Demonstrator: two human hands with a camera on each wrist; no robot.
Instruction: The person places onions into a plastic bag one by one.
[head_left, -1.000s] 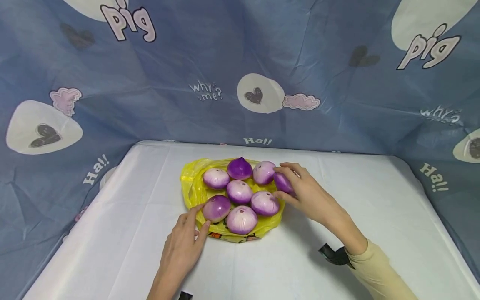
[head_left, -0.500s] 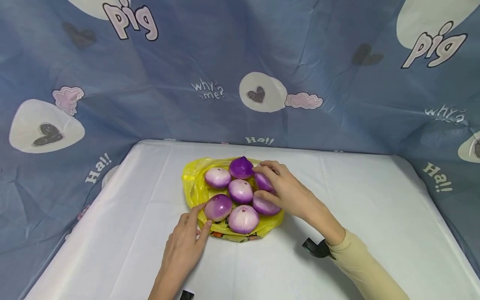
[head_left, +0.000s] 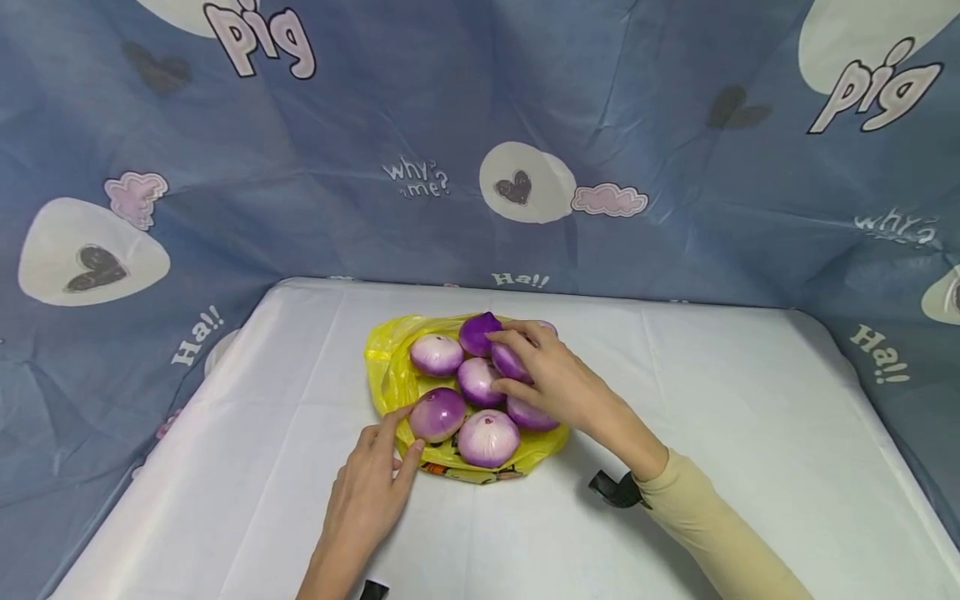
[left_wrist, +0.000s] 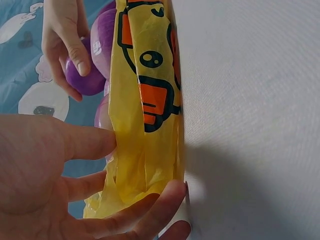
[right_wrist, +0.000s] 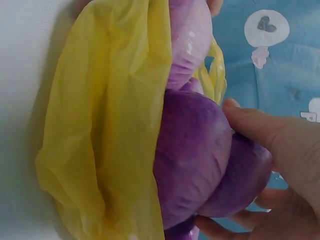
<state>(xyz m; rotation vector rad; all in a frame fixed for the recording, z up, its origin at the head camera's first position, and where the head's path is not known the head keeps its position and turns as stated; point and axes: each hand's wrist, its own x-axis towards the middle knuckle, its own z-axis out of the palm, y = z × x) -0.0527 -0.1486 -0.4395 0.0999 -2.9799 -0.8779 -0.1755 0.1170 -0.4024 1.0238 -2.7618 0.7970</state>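
My right hand (head_left: 570,385) grips a dark purple onion (head_left: 512,363) between thumb and fingers, above the other onions at the right of the group. In the right wrist view this onion (right_wrist: 245,175) overlaps a larger purple one (right_wrist: 192,155). Beneath, a yellow plastic bag (head_left: 384,379) with rolled-down sides holds several purple-and-white onions (head_left: 488,438). My left hand (head_left: 366,479) holds the bag's near left corner, thumb and fingers on its side. In the left wrist view, the thumb and fingertips lie against the printed yellow plastic (left_wrist: 145,165).
The bag stands on a white-covered table (head_left: 270,433). Blue printed cloth (head_left: 420,100) hangs behind it and along both sides. Each wrist carries a black strap (head_left: 617,489). One pale onion (head_left: 549,327) shows partly behind my right hand.
My right hand has moved left with the dark onion, from the bag's right edge to over the middle-right onions. The left hand has stayed at the bag's corner.
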